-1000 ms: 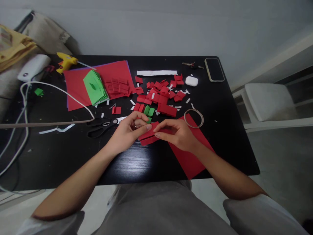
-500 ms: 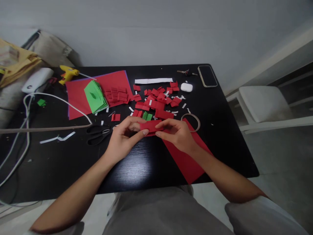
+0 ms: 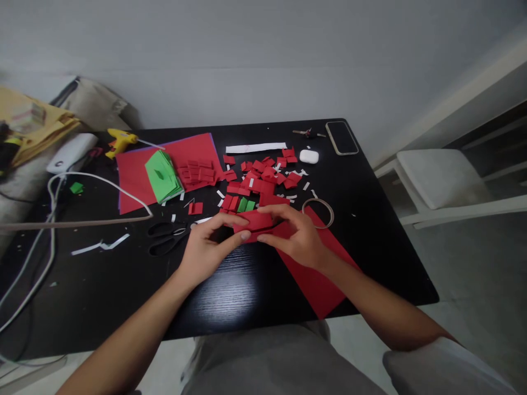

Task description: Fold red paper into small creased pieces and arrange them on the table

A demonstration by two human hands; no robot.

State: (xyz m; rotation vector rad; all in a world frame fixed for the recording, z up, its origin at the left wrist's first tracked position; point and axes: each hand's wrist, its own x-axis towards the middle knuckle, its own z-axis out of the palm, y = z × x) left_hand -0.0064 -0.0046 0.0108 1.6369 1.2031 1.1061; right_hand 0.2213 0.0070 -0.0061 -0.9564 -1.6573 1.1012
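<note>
Between my two hands is a folded piece of red paper [image 3: 256, 220], held above the near side of the table. My left hand [image 3: 208, 244] pinches its left end between thumb and fingers. My right hand [image 3: 297, 233] grips the right end the same way. A dark gap shows between its upper and lower layers. Just beyond lies a heap of small folded red paper pieces [image 3: 263, 184], with a green folded piece [image 3: 246, 205] at its near edge. Black-handled scissors [image 3: 164, 238] lie left of my left hand, their blades partly hidden. Under my right forearm is a long red sheet [image 3: 315, 274].
On the black table [image 3: 123, 296] are a green paper stack [image 3: 162, 175] on red sheets [image 3: 132, 192], a yellow glue gun [image 3: 121, 141], a white strip [image 3: 255, 148], keys [image 3: 308, 133], a white case [image 3: 309, 157], a phone [image 3: 342, 137] and a tape ring [image 3: 331, 216]. White cables [image 3: 51, 241] loop at left.
The red paper's layers have parted, showing more of the lower one. Both hands keep their hold on its ends. The whole view has shifted, with the table lower in the picture.
</note>
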